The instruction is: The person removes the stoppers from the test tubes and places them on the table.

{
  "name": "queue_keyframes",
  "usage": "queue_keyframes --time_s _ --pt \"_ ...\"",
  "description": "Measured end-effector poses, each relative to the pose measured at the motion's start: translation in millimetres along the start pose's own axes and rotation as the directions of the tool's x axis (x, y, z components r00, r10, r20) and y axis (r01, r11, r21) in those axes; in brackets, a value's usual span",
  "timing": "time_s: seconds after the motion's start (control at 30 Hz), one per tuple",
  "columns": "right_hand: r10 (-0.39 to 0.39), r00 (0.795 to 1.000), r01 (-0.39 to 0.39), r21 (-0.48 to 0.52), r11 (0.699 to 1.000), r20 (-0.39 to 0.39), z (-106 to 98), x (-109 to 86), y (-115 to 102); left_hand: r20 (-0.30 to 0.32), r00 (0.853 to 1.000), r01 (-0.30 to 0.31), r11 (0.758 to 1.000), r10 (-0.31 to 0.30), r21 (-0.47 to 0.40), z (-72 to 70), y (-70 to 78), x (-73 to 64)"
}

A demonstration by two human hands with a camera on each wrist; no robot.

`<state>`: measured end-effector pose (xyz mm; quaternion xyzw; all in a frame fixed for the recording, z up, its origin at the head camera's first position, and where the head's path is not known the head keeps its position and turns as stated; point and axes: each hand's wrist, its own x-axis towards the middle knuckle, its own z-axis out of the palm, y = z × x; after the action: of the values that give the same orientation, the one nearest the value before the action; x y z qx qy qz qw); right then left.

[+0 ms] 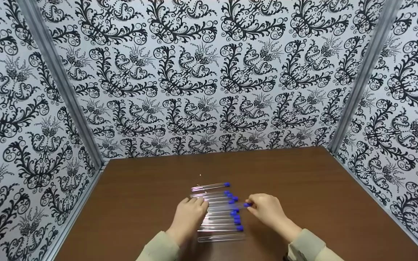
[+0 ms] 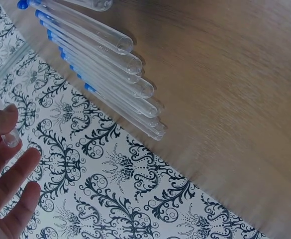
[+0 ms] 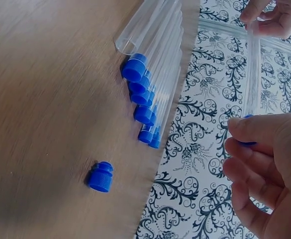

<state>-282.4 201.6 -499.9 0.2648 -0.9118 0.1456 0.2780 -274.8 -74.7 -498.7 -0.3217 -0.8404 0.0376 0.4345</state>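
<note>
Left hand (image 1: pixel 191 214): fingers pinching clear end of held tube (image 3: pixel 253 69)
Right hand (image 1: pixel 269 209): fingers pinching its blue cap (image 1: pixel 247 205)
Held tube: lower centre, head view, above capped tubes (image 1: pixel 220 220)
Uncapped tube (image 1: pixel 220 238): bottom centre, on surface (image 1: pixel 140 199)
Loose cap (image 3: pixel 101 177): lower left, right wrist view

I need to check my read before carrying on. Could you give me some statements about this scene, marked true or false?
1. The right-hand grip holds the blue cap of the held tube. True.
2. The left-hand grip holds nothing. False: it pinches the held tube's opposite end.
3. A loose cap lies on the table. True.
4. The uncapped tube lies farthest from the person. False: it is the nearest one.
</note>
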Motion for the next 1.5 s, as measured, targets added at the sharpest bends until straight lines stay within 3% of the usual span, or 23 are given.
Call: queue_keyframes --time_s 0.1,0.33,0.77,1.2,1.5 --pt "-0.013 1.0 0.013 -0.007 1.0 -0.017 0 -0.3 0 0.013 1.0 -0.005 1.0 0.005 0.012 0.2 -1.2 -0.3" --pt "-0.029 0.997 0.027 -0.025 0.999 -0.078 1 -1.0 -1 -0.032 0.999 -0.008 1.0 0.009 0.016 4.3 -2.8 -0.9" --pt "-0.033 0.987 0.023 -0.065 0.998 -0.159 2 -2.0 4 0.071 0.997 0.033 0.998 -0.029 -0.049 0.1 -3.3 -9.5" --pt "0.03 0.994 -0.028 0.014 1.0 -0.103 0 -5.0 7 -0.017 0.999 0.027 0.998 -0.028 -0.065 4.9 -7.0 -13.0" --pt "0.071 0.994 -0.07 0.016 0.997 -0.083 1 -7.1 14 0.033 0.999 0.045 0.993 -0.041 -0.112 3.8 -7.0 -14.8"
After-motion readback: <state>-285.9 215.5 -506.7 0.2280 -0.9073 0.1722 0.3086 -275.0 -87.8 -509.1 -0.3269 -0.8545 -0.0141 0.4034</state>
